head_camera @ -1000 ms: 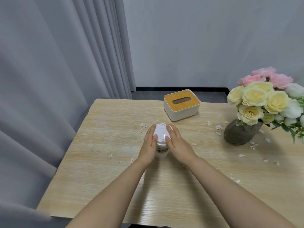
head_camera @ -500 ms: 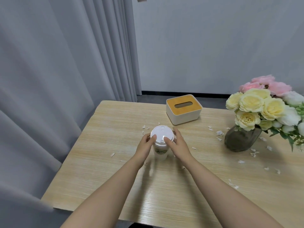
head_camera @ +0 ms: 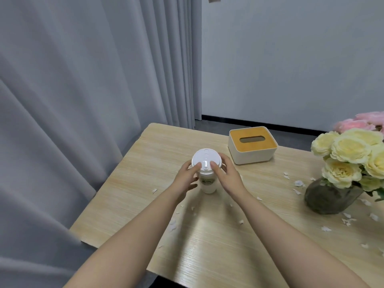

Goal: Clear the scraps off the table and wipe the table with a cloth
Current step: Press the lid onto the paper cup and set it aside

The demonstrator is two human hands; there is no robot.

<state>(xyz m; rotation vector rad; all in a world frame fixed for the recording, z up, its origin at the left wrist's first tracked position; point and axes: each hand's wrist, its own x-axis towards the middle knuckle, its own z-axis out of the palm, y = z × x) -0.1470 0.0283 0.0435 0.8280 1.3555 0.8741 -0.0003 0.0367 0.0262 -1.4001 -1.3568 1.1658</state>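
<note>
the fingers (head_camera: 196,165) of the left hand (head_camera: 185,181) curl round the left side of the lid (head_camera: 206,162), with the thumb on top. the fingers (head_camera: 214,165) of the right hand (head_camera: 228,177) curl round the right side the same way. both hands are gripping the lid of the white cup (head_camera: 207,180), and the lid sits between them.

a second ago both hands were wrapped lower and flat over the cup. now they have slid up to the rim of the lid. the cup has stayed upright on the tabletop (head_camera: 145,163) and the lid looks still on. i think the person is about to pull the lid off, maybe to use the cup for the scraps, but that is a guess.

the scraps (head_camera: 299,183) are not touched yet. little white bits lie all over the tabletop. some are near the vase (head_camera: 330,197) with the flowers (head_camera: 349,150) on the right. some lie just below the cup, near the arms. one bit (head_camera: 154,191) lies to the left of the left hand. none of them are in the fingers.

i see no cloth, so the wiping has not begun. the tissue box (head_camera: 252,147) stands behind the cup, near the right hand but apart from it. most of the job is still to do.
</note>
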